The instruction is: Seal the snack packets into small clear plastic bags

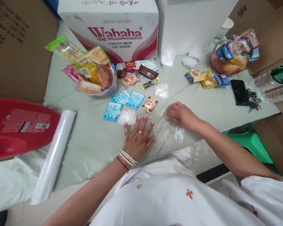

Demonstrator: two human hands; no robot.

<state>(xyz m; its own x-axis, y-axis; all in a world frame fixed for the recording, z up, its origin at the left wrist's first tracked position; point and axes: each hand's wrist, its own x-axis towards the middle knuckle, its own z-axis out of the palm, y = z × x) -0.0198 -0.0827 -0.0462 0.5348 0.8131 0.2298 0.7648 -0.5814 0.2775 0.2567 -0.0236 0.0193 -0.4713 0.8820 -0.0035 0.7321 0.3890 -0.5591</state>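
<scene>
A thin clear plastic bag [165, 130] lies crumpled on the cloth-covered table near its front edge. My left hand [138, 138] rests flat with fingers spread at the bag's left side, its fingertips by a folded white plastic packet [127, 117]. At the bag's upper right, my right hand [182, 116] has its fingers curled and closed on the plastic; the fingertips are partly hidden. Just beyond lie a small cream-and-red snack packet [149, 104] and several blue sachets [135, 99]. Another folded clear packet [161, 91] sits farther back.
A snack-filled plastic bowl [111, 86] stands left, another bowl [214, 61] right. Wrapped bars [148, 72] lie before a Wahaha carton [108, 31]. A plastic film roll [54, 157] and red container [23, 127] are left; a phone [240, 92] and keys [254, 101] right.
</scene>
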